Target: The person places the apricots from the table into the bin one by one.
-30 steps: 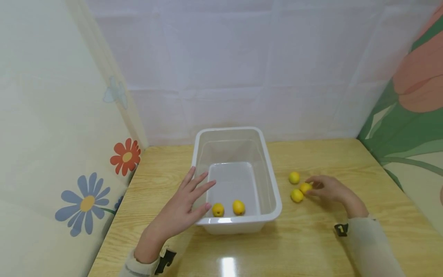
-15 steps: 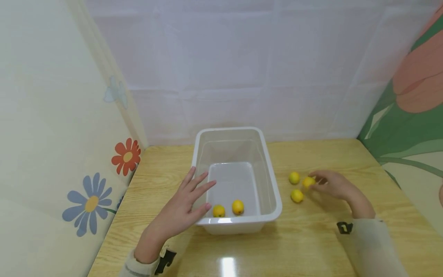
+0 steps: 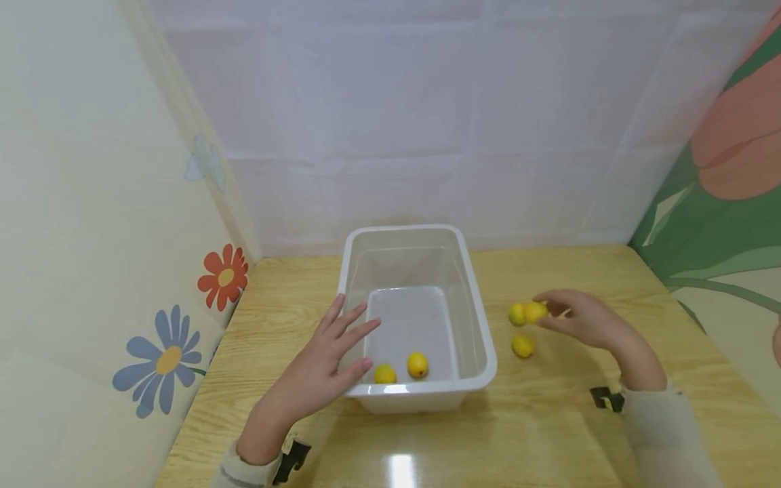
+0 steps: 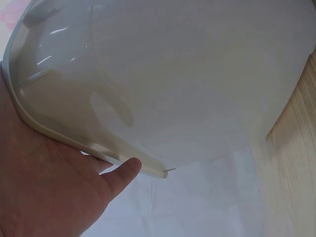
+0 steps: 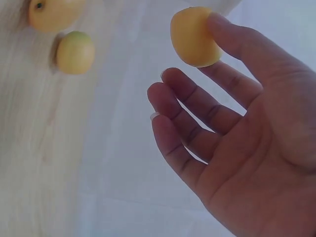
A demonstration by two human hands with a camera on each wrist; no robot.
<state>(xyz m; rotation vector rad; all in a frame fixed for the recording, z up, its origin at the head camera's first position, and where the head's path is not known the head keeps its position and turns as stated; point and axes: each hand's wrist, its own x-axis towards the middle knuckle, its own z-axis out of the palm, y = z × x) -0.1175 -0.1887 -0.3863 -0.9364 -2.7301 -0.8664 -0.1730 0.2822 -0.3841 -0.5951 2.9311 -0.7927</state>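
Note:
My right hand point(image 3: 579, 317) pinches a small yellow lemon point(image 3: 536, 312) between thumb and index finger. The right wrist view shows that lemon point(image 5: 195, 37) off the table, the other fingers loosely bent below it. From the head, it partly overlaps a greenish-yellow lemon point(image 3: 516, 314) lying on the table. Another lemon point(image 3: 522, 346) lies just nearer to me. My left hand point(image 3: 323, 359), fingers spread, rests at the left rim of a whitish plastic tub point(image 3: 482, 325). On the tub's floor, near its front wall, are two lemons, a left one point(image 3: 385, 374) and a right one point(image 3: 417, 365).
Everything stands on a wooden table point(image 3: 488, 447). A white cloth point(image 3: 390, 122) hangs behind it, and flower-patterned panels point(image 3: 177, 203) flank the sides. Bare wood shows between the tub and the loose lemons.
My right hand has raised one lemon from beside the others, going first right, then back left and up. The two lemons in the tub have rolled slightly. My left hand stays put.

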